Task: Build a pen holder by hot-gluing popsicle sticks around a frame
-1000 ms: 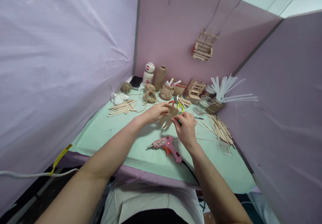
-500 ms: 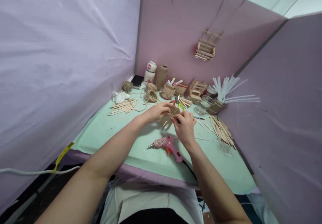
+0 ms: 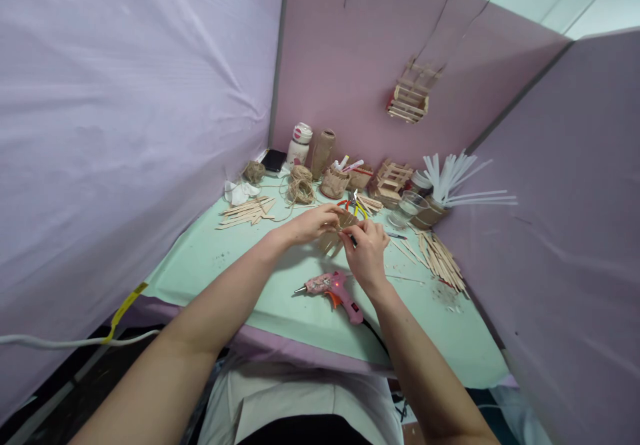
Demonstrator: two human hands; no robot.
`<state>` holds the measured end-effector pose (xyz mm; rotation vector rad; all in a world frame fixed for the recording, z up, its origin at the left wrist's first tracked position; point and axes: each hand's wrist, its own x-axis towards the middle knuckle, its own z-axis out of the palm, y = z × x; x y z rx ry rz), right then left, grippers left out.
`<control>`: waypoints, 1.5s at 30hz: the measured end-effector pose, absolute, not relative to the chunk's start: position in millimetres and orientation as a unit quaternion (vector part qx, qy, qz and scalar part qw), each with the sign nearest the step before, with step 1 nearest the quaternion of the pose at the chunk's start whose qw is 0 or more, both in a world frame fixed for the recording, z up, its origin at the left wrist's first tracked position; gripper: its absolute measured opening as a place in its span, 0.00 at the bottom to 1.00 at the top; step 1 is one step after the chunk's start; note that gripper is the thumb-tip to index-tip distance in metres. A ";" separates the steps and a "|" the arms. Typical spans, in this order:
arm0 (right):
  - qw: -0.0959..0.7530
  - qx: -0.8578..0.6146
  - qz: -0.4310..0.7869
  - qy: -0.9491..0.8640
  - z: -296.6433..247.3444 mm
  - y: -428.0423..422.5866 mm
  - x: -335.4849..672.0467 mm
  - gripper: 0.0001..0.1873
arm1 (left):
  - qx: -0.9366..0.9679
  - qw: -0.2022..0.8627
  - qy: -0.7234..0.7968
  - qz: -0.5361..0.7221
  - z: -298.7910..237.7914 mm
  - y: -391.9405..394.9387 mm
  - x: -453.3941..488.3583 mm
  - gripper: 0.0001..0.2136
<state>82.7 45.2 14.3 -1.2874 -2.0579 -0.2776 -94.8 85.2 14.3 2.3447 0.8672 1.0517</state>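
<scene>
Above the middle of the table, my left hand is closed on the upper left edge of a small brown piece that looks built of flat wooden sticks. My right hand meets it from the right, thumb and forefinger pinched together at the piece's edge. What lies in that pinch is too small to make out; something dark shows beneath the fingers. Nearer to me, a pink glue gun lies on its side, nozzle to the left, a small light glowing on it. Pliers with red and yellow handles lie just behind my hands.
Loose wooden sticks lie at left and right. Along the back stand twine, a white bottle, a pen cup, a clear cup and glue sticks. A small stick swing hangs on the wall.
Hardly anything differs. Both hands stay at the brown piece, with only a slight shift of the right fingers, and the view has moved a little.
</scene>
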 end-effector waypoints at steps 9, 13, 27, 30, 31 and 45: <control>0.327 -0.493 -0.165 -0.789 15.1 44.3 78.9 0.10 | 0.855 0.216 0.310 0.355 19.8 79.8 -96.2 0.07; 0.319 -0.494 -0.168 -0.791 16.0 47.4 78.1 0.10 | 0.858 0.199 0.320 0.349 18.8 80.8 -94.3 0.04; 0.300 -0.496 -0.160 -0.799 18.3 50.7 77.5 0.08 | 0.855 0.190 0.320 0.361 16.1 83.4 -90.5 0.05; 0.301 -0.488 -0.153 -0.804 18.5 52.3 79.1 0.07 | 0.856 0.189 0.320 0.360 15.8 85.0 -90.2 0.05; 0.302 -0.485 -0.153 -0.806 18.5 52.9 79.8 0.07 | 0.857 0.190 0.320 0.357 16.1 85.2 -90.3 0.05; 0.333 -0.455 -0.107 -0.819 10.9 57.9 86.8 0.04 | 0.802 0.296 0.330 0.401 -11.2 86.1 -95.0 0.50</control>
